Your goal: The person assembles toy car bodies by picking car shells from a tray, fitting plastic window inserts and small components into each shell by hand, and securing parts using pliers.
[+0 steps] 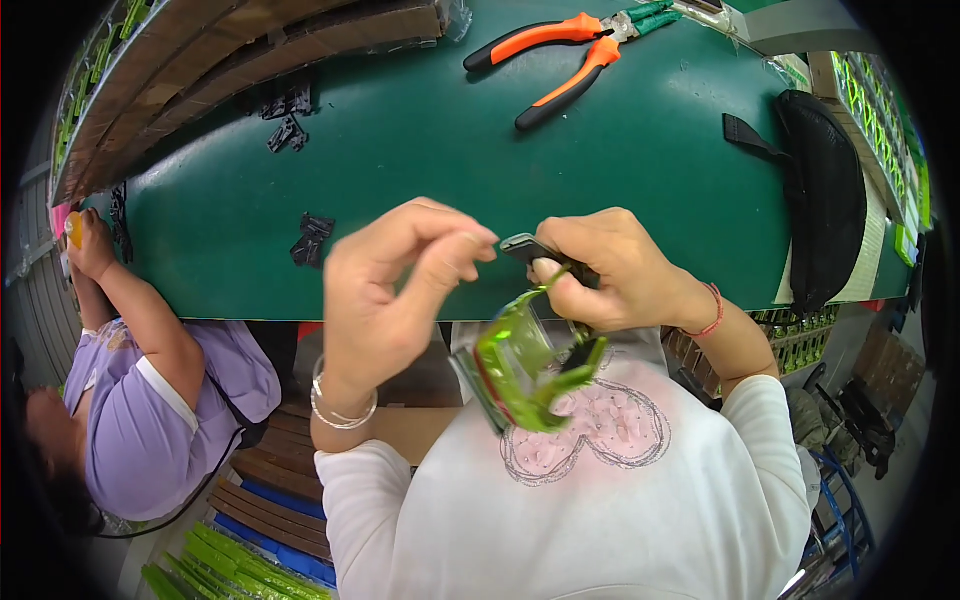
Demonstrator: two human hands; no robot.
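Observation:
My right hand [610, 265] is closed over the table's near edge, thumb pressed on a dark flat piece [522, 246] with a pale rim. A clear green plastic part [530, 365], curved like a frame, hangs below that hand in front of my shirt, slightly blurred. Whether the dark piece belongs to the green part I cannot tell. My left hand [390, 280] is raised just left of the dark piece, apart from it. Its thumb and forefinger are pinched together; anything between them is too small to make out.
Orange-handled pliers [590, 65] lie at the table's far side. Small black parts [312, 240] lie in clusters on the left. A black pouch [825, 200] lies at the right. Cardboard trays [250, 70] stand far left. A co-worker in purple [160, 400] sits at the left.

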